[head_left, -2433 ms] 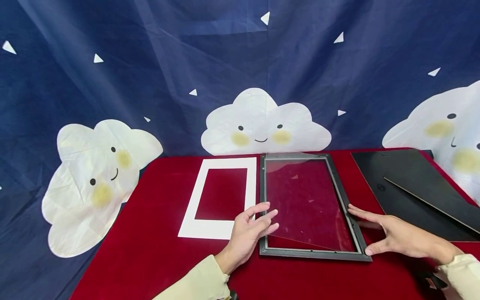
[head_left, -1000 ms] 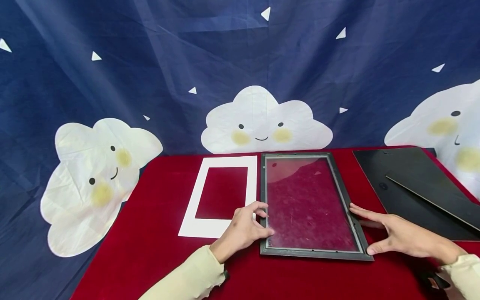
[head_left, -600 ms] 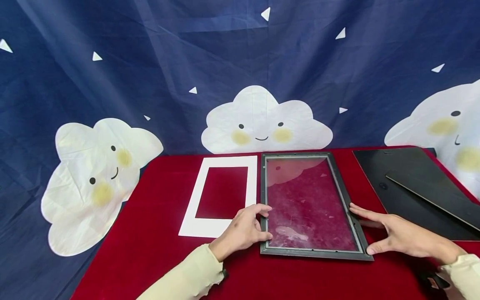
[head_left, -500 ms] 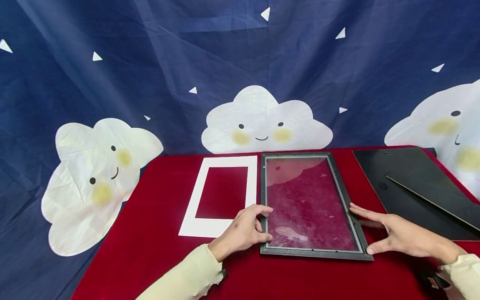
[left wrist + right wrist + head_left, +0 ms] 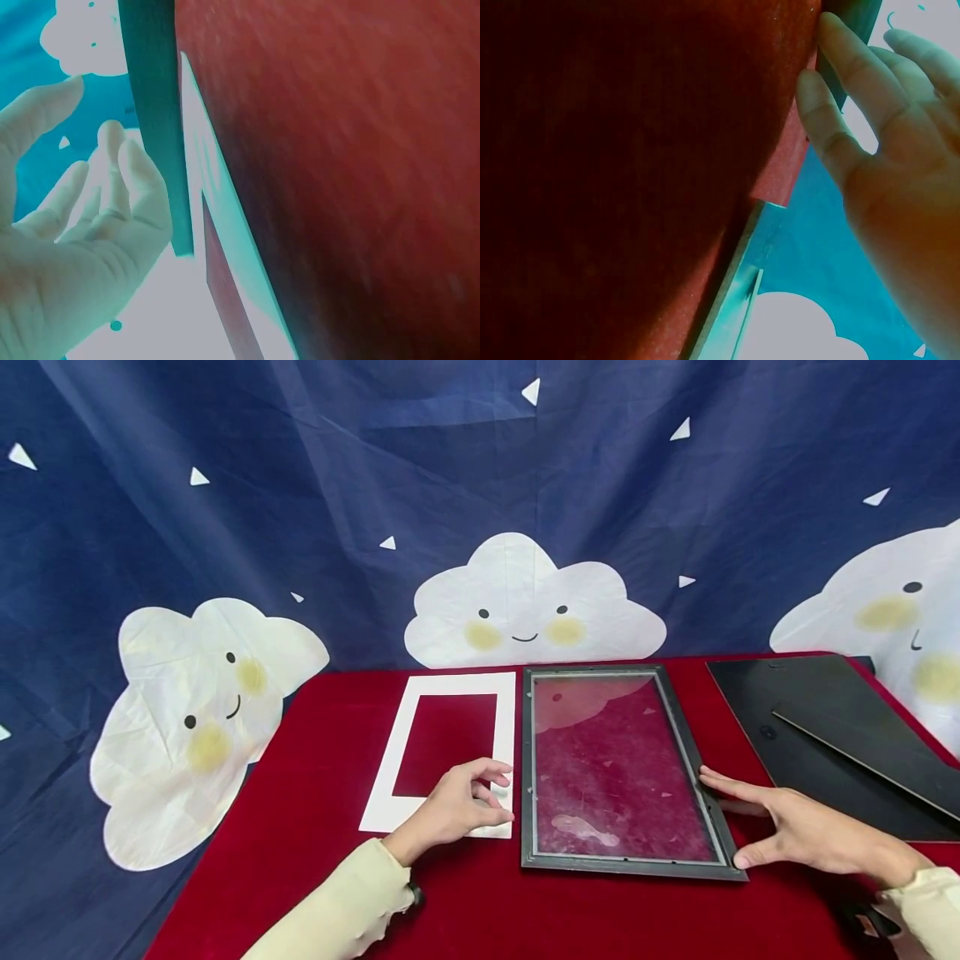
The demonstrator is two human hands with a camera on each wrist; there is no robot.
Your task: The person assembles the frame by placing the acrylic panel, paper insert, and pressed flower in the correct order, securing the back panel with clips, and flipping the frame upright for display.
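Note:
A dark grey picture frame (image 5: 528, 735) lies on the red cloth, with a clear sheet (image 5: 615, 760) lying flat inside its inner edge. To its left is a white mat board (image 5: 378, 802) with a rectangular window. My left hand (image 5: 453, 802) hovers over the mat's lower right part, fingers loosely bent and holding nothing; in the left wrist view the same hand (image 5: 90, 217) has thumb and fingers apart. My right hand (image 5: 802, 831) rests against the frame's right side and lower right corner, fingers straight. In the right wrist view its fingers (image 5: 862, 75) are extended.
A black backing board (image 5: 810, 710) with a stand leg (image 5: 862, 760) lies at the right of the red-covered table (image 5: 300, 877). Behind the table hangs a dark blue cloth (image 5: 337, 485) with clouds.
The clear sheet, earlier askew, now sits level inside the frame. My left hand has let go of the frame's left edge and moved left over the mat. The right hand has stayed put.

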